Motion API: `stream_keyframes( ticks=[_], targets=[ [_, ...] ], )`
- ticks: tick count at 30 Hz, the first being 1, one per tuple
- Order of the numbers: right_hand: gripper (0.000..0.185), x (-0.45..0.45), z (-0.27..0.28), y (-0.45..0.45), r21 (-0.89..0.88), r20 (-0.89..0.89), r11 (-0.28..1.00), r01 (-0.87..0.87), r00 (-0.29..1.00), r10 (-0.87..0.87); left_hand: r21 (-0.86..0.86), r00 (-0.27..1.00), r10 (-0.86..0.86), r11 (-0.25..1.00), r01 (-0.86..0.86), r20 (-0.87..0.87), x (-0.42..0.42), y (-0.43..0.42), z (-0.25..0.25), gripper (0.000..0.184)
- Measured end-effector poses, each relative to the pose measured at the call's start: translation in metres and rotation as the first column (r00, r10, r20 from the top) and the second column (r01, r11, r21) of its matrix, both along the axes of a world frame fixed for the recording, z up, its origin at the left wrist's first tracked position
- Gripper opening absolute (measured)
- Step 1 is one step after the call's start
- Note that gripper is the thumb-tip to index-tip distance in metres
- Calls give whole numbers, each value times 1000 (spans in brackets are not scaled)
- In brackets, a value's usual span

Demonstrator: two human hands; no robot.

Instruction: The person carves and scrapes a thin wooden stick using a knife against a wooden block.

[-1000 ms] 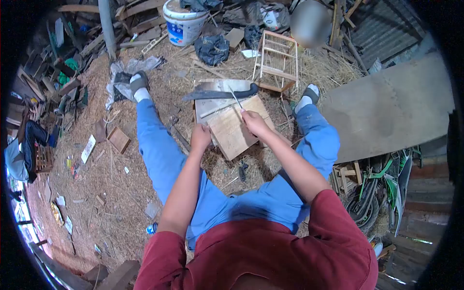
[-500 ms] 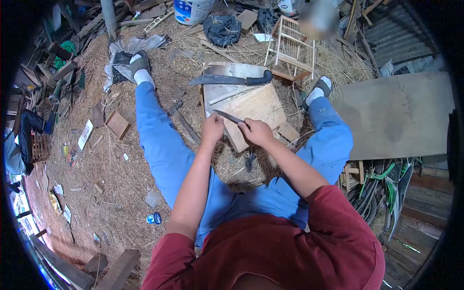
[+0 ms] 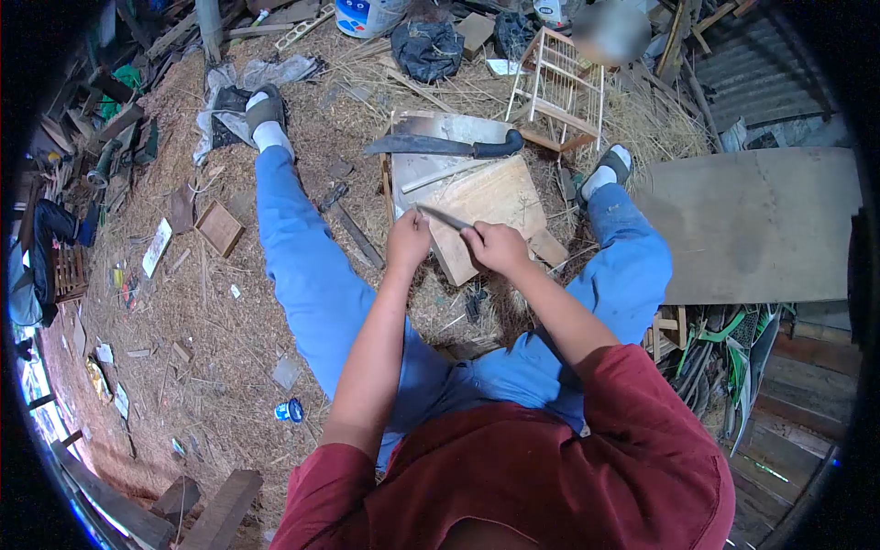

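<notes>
My right hand (image 3: pixel 496 247) is closed on the handle of a small knife (image 3: pixel 444 216), whose blade points left toward my other hand. My left hand (image 3: pixel 409 240) is closed beside the blade tip; whatever its fingers pinch is too small to name. Both hands are over the near left side of a pale wooden board (image 3: pixel 500 203). A thin light stick (image 3: pixel 442 174) lies along the board's far edge. Beyond it, a large machete (image 3: pixel 417 144) with a black handle rests on a worn whitish board (image 3: pixel 440 125).
A slatted wooden frame (image 3: pixel 561 90) stands beyond my right foot. A black plastic bag (image 3: pixel 427 51) and a bucket (image 3: pixel 365 16) are at the back. A small wooden tray (image 3: pixel 220 228) lies left, a large flat panel (image 3: pixel 752 225) right. A person's dark-clothed leg (image 3: pixel 57 229) shows far left.
The small knife has swung from pointing away from me to pointing left, its tip now beside my left hand. The view has shifted, so the boards and machete appear slightly to the right.
</notes>
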State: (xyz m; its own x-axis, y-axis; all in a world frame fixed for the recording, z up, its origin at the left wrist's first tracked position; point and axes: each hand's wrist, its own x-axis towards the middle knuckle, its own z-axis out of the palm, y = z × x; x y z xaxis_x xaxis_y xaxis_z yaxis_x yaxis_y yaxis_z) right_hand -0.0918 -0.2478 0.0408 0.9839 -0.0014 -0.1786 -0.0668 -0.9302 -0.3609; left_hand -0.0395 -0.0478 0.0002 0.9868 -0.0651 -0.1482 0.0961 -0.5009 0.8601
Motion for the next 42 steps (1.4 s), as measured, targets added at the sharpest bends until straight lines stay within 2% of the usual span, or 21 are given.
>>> stream_keyframes(
  ticks=[5,7,9,11,13,15,17,19,20,21,24,26,27,30,33,35,37,38,39,41,42],
  targets=[
    [48,8,1,-11,3,78,998,58,995,-58,20,999,-1,1000,2,-38,0,0,3,25],
    [47,2,2,-1,-56,40,995,-78,996,80,10,1000,-9,1000,9,-16,1,1,-4,25],
    [48,6,3,-9,-61,59,995,-78,995,82,5,1000,-15,1000,15,1,-1,2,-5,26],
    [48,18,-2,-19,-31,61,993,112,992,-110,-8,1000,10,1000,-10,-18,-2,0,2,25],
    [49,14,-2,-14,-46,25,991,124,992,-123,-31,999,1,1000,-3,-40,-1,2,-2,25],
    [50,2,-3,-8,-27,-13,999,-19,1000,19,-62,998,-7,998,3,-60,1,2,-3,26],
    [51,9,-2,-16,-60,-55,998,-12,998,8,-14,999,-24,1000,23,-46,0,3,-1,26],
    [52,21,0,-27,-10,-29,990,139,990,-139,-10,999,-21,1000,20,-35,2,3,-1,26],
    [53,19,-2,-23,31,-60,993,114,992,-112,1,999,-23,1000,23,-34,0,3,-1,27],
    [54,14,15,-12,-15,-142,1000,-4,990,2,-4,999,-25,1000,25,-30,0,1,1,27],
    [53,15,15,-19,-81,-117,994,-69,991,60,20,999,-28,999,29,-46,-1,3,-1,26],
    [51,30,-1,-40,-38,-25,963,268,963,-269,3,999,-44,999,44,23,0,4,-13,26],
    [51,28,3,-37,-37,-25,962,270,962,-271,4,999,-46,999,46,24,0,4,-12,26],
    [50,8,15,-14,-21,-63,994,103,993,-104,-18,999,-46,999,47,21,-3,4,-10,26],
    [51,4,15,-8,-65,-71,998,24,997,-29,-61,997,-54,997,51,-52,0,6,-14,26],
    [50,11,9,-10,7,-29,995,98,995,-98,-72,995,-71,995,66,-71,2,8,-12,25],
    [49,11,12,-6,22,-26,998,61,998,-60,-74,996,-71,995,68,-49,2,8,-13,26],
    [49,6,13,-4,-19,-52,998,-57,997,56,-72,997,-75,995,73,-30,2,8,-13,26],
    [49,8,13,-6,-20,-52,998,-56,997,55,-73,997,-76,995,74,-29,4,8,-12,26],
    [50,13,11,-10,2,-9,998,56,998,-56,-67,992,-88,994,82,-86,3,9,-12,27],
    [51,15,9,-10,52,21,976,209,977,-211,-66,993,-82,995,77,-86,2,10,-9,27]
  ],
)
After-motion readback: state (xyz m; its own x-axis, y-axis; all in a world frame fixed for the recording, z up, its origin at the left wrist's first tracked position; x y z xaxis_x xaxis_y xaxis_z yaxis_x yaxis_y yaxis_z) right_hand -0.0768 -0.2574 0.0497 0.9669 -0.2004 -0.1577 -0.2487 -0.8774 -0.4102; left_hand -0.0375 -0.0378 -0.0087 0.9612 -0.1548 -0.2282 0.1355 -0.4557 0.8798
